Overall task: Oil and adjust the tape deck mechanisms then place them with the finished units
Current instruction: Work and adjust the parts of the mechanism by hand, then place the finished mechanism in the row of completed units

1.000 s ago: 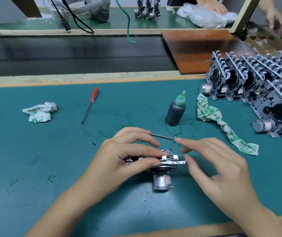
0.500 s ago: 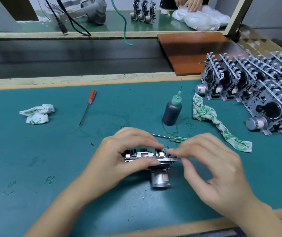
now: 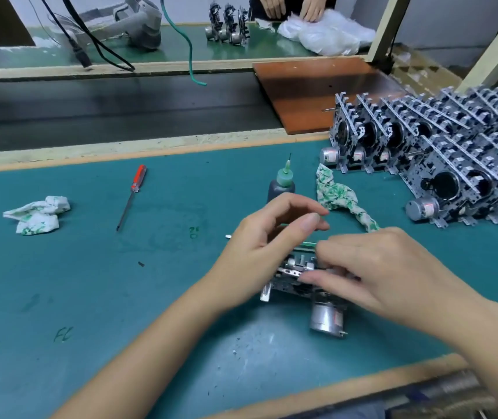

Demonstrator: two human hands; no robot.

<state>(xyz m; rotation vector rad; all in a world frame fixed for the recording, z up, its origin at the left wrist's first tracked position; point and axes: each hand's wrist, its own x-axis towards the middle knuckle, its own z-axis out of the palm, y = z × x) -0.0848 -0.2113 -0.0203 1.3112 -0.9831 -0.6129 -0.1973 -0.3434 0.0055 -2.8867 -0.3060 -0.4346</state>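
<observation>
We saw the tape deck mechanism point(image 3: 296, 276) lying on the teal mat point(image 3: 90, 282) near six o'clock, its silver motor point(image 3: 328, 319) pointing toward the near edge. The right hand point(image 3: 386, 276) lay over it, fingers curled round its top. The left hand point(image 3: 266, 246) sat just at its nine o'clock side with fingers bent and lifted — whether it gripped anything we could not tell. A thin green-handled tool point(image 3: 305, 244) lay between the hands, mostly hidden behind them.

Beyond the hands, toward twelve o'clock, stood the dark oil bottle point(image 3: 281, 186) with a green nozzle, its base hidden by the left fingers. A green-stained rag point(image 3: 341, 198) trailed at one o'clock. The finished units point(image 3: 453, 158) stood in packed rows at two o'clock. A red-handled screwdriver point(image 3: 131, 196) lay at ten o'clock, and a crumpled cloth point(image 3: 37, 214) further out at nine.

The mat was flecked with dark specks and green marks. Past its pale wooden edge ran a dark belt point(image 3: 105, 107), a brown board point(image 3: 317, 92) reaching across it — then a second bench, where another person's hands point(image 3: 290, 6) pressed a white bag point(image 3: 326, 34).
</observation>
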